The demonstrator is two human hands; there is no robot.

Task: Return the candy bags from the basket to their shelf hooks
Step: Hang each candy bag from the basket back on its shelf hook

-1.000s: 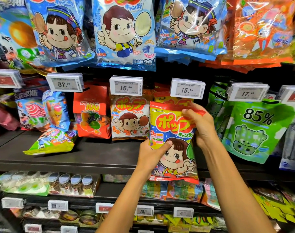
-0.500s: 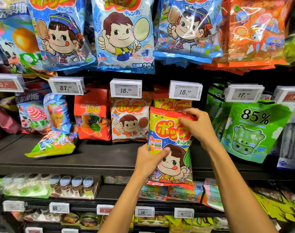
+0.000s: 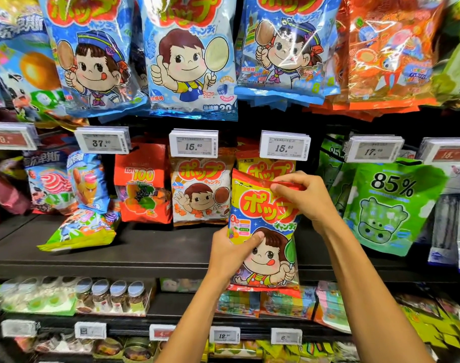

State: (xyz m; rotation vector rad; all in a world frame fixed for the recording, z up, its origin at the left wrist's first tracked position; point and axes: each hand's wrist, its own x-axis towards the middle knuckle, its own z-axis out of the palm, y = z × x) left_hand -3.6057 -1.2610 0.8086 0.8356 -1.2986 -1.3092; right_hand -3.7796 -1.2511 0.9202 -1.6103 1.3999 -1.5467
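**Occlusions and limits of view**

The right hand (image 3: 304, 197) covers the top edge of the held candy bag (image 3: 265, 213); whether that edge hangs on anything cannot be told. The yellow bag (image 3: 265, 166) behind it shows only its top. The frame's top edge cuts off the blue bags (image 3: 192, 61). The jars (image 3: 111, 294) and the red price tag (image 3: 10, 138) are blurred and unreadable.

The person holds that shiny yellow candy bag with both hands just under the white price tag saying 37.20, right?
Not quite. The left hand and right hand do hold the shiny yellow candy bag, but the white price tag just above it reads 15.80, not 37.20, as the head view shows.
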